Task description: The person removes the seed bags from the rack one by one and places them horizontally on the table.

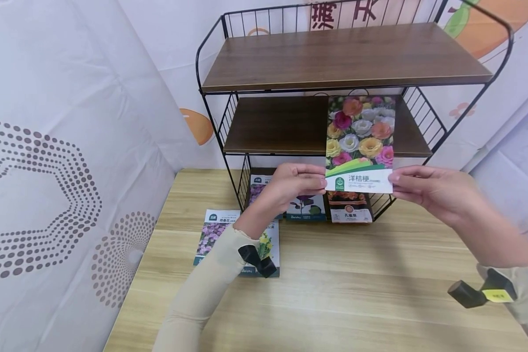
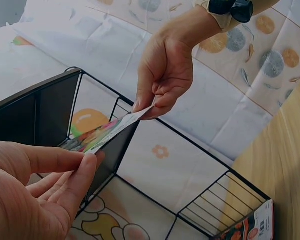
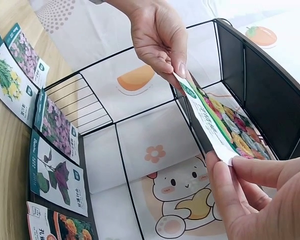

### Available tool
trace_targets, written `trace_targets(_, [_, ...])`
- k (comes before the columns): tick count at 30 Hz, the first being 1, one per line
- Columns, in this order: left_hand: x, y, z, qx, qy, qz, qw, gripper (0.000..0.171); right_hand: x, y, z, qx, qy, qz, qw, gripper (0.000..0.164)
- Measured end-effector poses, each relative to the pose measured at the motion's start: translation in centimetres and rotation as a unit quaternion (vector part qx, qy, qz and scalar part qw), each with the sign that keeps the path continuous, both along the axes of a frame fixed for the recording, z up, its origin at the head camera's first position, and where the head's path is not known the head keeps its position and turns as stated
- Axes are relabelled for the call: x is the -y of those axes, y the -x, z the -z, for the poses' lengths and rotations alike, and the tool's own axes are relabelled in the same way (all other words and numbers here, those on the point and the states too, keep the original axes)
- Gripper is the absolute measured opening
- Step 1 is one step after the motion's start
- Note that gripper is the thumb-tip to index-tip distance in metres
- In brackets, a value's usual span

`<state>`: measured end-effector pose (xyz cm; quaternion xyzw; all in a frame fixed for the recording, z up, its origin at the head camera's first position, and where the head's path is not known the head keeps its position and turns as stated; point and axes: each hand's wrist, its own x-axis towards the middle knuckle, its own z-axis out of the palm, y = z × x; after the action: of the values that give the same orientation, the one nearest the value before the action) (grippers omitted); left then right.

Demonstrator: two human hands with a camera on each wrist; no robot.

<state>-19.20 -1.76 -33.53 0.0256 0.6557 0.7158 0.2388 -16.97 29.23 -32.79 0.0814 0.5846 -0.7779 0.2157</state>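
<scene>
A flower seed packet (image 1: 361,142) with a photo of many-coloured blooms and a white lower band is held upright at the middle shelf (image 1: 277,124). My left hand (image 1: 292,188) pinches its lower left corner between thumb and fingers. At the lower right corner my right hand (image 1: 440,193) pinches it the same way. From the right wrist side, the packet (image 3: 225,127) spans the gap between both hands, its upper part over the shelf. In the left wrist view, the packet (image 2: 110,132) shows almost edge-on.
The black wire rack has a brown top shelf (image 1: 343,56). On its bottom level stand several packets, among them a purple-flowered packet (image 3: 60,172) and an orange-flowered packet (image 1: 349,208). Two more, a pink-flowered packet (image 3: 27,55) and a yellow-flowered packet (image 3: 12,82), lie on the wooden table (image 1: 356,288).
</scene>
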Motion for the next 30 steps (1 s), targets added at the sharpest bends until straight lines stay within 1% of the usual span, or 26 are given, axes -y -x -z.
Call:
trace_targets(6, [0.6,0.0,0.5,0.006,0.006,-0.001,1.0,0.032,0.5,-0.1,0.2,-0.008,-0.022,-0.005,1.0,0.021])
trace_targets(13, [1.2,0.0,1.1,0.006,0.003,-0.001,1.0,0.032,1.2,-0.3,0.7,-0.049,-0.045,-0.022,0.998,0.021])
trace_targets(19, [1.7,0.0,1.7,0.02,0.002,-0.008,0.9998,0.031,2.0,-0.6,0.8,-0.054,-0.078,-0.021,0.995,0.018])
trace_targets(24, [2.2,0.0,2.1,0.023,-0.004,-0.005,0.9997,0.031,2.4,-0.6,1.0,-0.056,-0.073,-0.031,0.995,0.019])
trace_targets(30, [2.5,-0.1,2.4,0.026,-0.002,-0.007,0.9996,0.032,2.7,-0.8,1.3,-0.068,-0.079,-0.04,0.994,0.019])
